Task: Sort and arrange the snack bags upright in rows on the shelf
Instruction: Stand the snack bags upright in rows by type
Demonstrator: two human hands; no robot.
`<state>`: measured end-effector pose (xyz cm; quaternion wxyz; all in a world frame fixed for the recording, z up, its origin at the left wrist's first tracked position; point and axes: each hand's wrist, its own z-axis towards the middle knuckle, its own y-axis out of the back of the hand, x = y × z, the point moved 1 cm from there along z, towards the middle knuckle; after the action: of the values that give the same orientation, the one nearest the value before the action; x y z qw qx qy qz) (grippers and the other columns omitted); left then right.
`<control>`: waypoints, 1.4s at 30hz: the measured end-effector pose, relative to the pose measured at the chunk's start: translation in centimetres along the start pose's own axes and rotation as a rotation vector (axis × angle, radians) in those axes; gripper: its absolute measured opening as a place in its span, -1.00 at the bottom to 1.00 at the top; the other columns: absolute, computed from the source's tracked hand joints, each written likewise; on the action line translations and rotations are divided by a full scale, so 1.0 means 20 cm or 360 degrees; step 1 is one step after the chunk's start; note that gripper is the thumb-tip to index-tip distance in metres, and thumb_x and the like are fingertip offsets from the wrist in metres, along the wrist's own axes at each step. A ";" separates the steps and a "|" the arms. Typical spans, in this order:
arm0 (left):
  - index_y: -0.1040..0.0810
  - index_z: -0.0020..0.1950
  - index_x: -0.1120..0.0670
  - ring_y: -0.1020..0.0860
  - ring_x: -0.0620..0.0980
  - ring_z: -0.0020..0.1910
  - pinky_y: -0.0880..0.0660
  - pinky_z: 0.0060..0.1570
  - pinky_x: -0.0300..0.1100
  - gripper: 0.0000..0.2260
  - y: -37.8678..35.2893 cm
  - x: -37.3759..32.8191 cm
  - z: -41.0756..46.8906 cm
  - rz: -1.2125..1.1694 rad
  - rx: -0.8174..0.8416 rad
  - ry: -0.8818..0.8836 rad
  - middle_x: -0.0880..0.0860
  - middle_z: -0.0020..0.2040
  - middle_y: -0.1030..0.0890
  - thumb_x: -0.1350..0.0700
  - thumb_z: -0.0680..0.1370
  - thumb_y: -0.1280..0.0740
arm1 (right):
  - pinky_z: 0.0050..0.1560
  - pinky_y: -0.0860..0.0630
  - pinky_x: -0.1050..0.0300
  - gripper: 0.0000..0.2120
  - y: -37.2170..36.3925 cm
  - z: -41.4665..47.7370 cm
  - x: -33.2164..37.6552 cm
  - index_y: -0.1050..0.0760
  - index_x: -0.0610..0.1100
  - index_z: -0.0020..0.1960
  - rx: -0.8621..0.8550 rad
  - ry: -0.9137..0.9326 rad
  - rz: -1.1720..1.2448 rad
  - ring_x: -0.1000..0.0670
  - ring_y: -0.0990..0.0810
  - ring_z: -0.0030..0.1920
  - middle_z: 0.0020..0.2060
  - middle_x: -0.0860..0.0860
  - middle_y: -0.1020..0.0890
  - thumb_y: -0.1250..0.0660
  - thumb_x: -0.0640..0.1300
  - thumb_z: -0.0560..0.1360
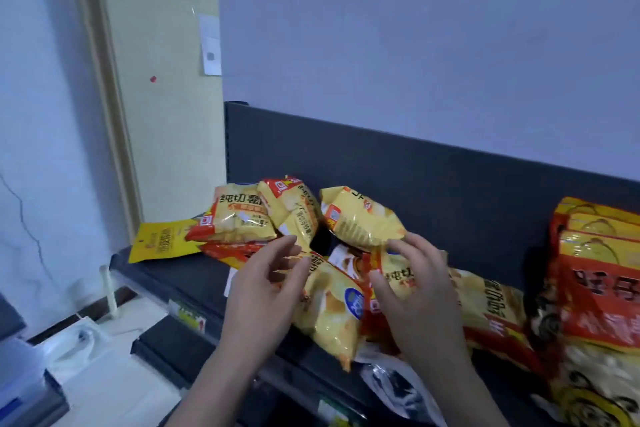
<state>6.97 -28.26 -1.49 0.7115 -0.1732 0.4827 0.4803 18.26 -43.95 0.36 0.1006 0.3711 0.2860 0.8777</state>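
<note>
dark shelf (166, 274) fills my feed from the front lip to its back panel (450, 177), and nearest the camera a crumpled clear wrapper (391, 388) hangs below the edge. just past it both hands are over the pile. the left hand (263, 288) hovers with its fingers (287, 243) spread and loosely bent, holding nothing, right beside a yellow chip bag (332, 319) that lies flat and sticks out over the lip. the right hand (422, 291) arches like a claw over a red-and-yellow bag (398, 276), thumb on one side and fingers (394, 246) on the other; i cannot tell whether it grips yet or only touches. a longer bag (491, 308) lies flat just to its right. behind the hands, a tilted bag (360, 218) leans near the right fingertips, two more bags (239, 215) slump against each other on the left, and a flat yellow pouch (162, 239) overhangs the shelf's left end. big red packs (602, 281) stand at the far right, the only things near upright. my read is that the sorting has barely begun: no row is formed, and every small bag needs standing up. beyond is a plain wall (415, 28).
</note>
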 end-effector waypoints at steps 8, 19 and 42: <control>-0.55 0.28 -0.02 -0.58 -0.14 0.10 -0.52 0.05 -0.12 -0.65 0.63 0.47 0.41 0.0343 -0.0170 0.0217 -0.12 0.15 -0.61 0.00 0.51 -0.43 | 0.46 -0.15 0.13 -0.60 -0.58 0.18 0.41 -0.46 -0.01 0.34 0.0148 0.0089 -0.0004 0.07 -0.17 0.50 0.46 0.07 -0.28 -0.39 -0.02 0.52; -0.60 0.04 0.07 -0.64 0.00 -0.17 -0.56 -0.17 -0.08 -0.73 0.69 0.83 0.69 0.0256 0.0369 0.0772 0.02 -0.12 -0.69 -0.06 0.46 -0.49 | 0.50 0.26 -0.27 -0.40 -1.18 0.57 0.66 -0.36 0.15 0.42 0.0536 0.0621 -0.1033 -0.18 0.22 0.57 0.58 -0.14 0.11 -0.42 0.19 0.43; -0.33 -0.09 0.13 -0.69 -0.02 -0.22 -0.65 -0.07 -0.07 -0.86 0.61 0.64 1.05 -0.1339 0.0410 0.0707 0.10 -0.27 -0.68 0.22 0.68 -0.14 | 0.45 0.21 -0.38 -0.29 -1.09 0.86 0.50 0.01 0.12 0.56 0.0133 -0.0047 -0.0845 -0.12 0.05 0.57 0.56 -0.08 -0.06 -0.31 0.04 0.54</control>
<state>8.45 -0.85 0.15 0.7394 -0.3619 0.5664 0.0393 22.62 -14.84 3.31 0.3160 0.2997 0.4079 0.8024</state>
